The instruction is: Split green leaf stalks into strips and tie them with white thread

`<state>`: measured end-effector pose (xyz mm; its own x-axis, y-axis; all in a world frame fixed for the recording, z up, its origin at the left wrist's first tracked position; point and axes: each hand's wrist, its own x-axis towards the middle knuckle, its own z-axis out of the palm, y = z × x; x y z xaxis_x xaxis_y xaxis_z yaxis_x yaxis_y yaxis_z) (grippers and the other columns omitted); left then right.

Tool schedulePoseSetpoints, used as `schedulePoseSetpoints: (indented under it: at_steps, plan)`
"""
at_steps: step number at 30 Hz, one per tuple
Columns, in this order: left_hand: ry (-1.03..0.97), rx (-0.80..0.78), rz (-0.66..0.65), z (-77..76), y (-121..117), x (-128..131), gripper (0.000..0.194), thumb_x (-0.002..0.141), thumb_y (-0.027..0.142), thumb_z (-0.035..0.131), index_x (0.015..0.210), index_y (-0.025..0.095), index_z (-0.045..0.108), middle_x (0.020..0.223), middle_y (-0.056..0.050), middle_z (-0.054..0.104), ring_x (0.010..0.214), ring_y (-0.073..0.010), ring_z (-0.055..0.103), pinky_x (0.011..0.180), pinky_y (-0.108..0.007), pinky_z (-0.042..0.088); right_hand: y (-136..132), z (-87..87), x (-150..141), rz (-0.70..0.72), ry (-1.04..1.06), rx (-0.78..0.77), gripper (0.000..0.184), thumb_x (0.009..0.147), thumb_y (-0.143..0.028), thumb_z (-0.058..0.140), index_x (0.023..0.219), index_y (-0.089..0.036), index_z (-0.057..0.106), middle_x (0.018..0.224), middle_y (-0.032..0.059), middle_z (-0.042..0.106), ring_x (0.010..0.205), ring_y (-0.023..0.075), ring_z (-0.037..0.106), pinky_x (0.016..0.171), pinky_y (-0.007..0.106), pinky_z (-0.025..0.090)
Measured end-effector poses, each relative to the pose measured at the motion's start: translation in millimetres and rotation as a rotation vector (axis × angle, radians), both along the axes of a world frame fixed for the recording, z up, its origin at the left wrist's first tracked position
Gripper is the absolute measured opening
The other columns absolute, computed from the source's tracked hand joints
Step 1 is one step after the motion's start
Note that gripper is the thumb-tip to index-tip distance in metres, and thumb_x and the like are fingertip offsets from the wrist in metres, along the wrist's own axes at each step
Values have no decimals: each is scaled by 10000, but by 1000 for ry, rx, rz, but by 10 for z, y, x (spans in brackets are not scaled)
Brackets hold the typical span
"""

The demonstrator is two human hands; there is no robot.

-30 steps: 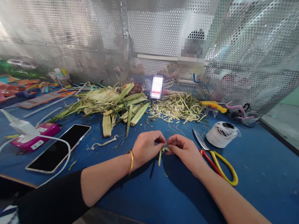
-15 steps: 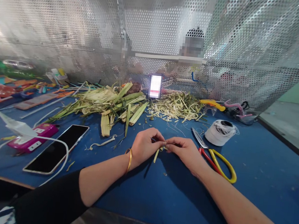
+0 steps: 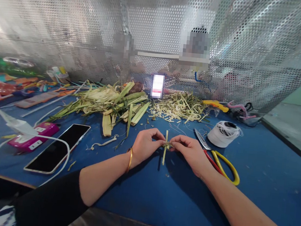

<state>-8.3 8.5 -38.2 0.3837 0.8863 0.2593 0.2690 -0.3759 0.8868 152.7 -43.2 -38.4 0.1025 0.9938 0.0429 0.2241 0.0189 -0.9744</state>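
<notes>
Near edge of the worktop: bare blue surface in front of the forearms. Left of them, toward the near left corner, a dark-screened phone lies flat, a purple power block beside it. Middle of the worktop: left hand and right hand meet fingertip to fingertip over a leaf strip, its length running from near edge toward far edge and its shadow suggesting it is held clear of the surface. Both grips narrow: thumb and fingers of each pinch the small crossing halfway along the strip. Whether that crossing is folded, wrapped or knotted cannot be told. Step in hand, as judged: fine fingertip work on the crossing. Next move would call for one pinch staying firm while the other shifts, as the piece looks thin and apt to slip. Just beyond the right wrist, toward the right edge: scissors, not in use, and a thread spool. Toward the far edge: whole leaves heaped left, pale shreds right, before a perforated metal panel.
</notes>
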Motion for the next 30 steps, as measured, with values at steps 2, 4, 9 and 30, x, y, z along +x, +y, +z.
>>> schedulePoseSetpoints:
  at_steps: [2, 4, 9, 30]
  plan:
    - [19, -11, 6, -17, 16, -4, 51, 700, 210, 674, 667, 176, 655, 695, -1, 680, 649, -122, 604, 631, -236, 464, 1, -2, 9, -28, 11, -6, 152, 696, -334, 633, 718, -190, 678, 656, -6, 652, 667, 163, 604, 667, 282, 419]
    - [48, -20, 20, -28, 26, -8, 61, 700, 227, 677, 668, 179, 656, 684, 0, 679, 638, -123, 602, 620, -239, 458, 5, -11, 19, -55, 25, -13, 150, 682, -331, 640, 712, -191, 684, 654, -1, 659, 665, 168, 605, 668, 287, 423]
    - [143, -5, 70, -28, 34, -19, 52, 700, 220, 671, 662, 188, 658, 672, 5, 675, 634, -124, 594, 611, -241, 439, 17, -24, 46, -150, 77, -11, 155, 637, -335, 659, 694, -192, 678, 636, 2, 659, 654, 172, 596, 680, 301, 437]
    - [113, -100, 50, -44, 92, -43, 83, 666, 238, 678, 629, 172, 644, 615, 1, 644, 584, -118, 570, 564, -237, 415, -41, 69, 13, 52, 28, 113, 170, 772, -348, 583, 779, -186, 633, 812, 38, 696, 622, 138, 613, 661, 302, 453]
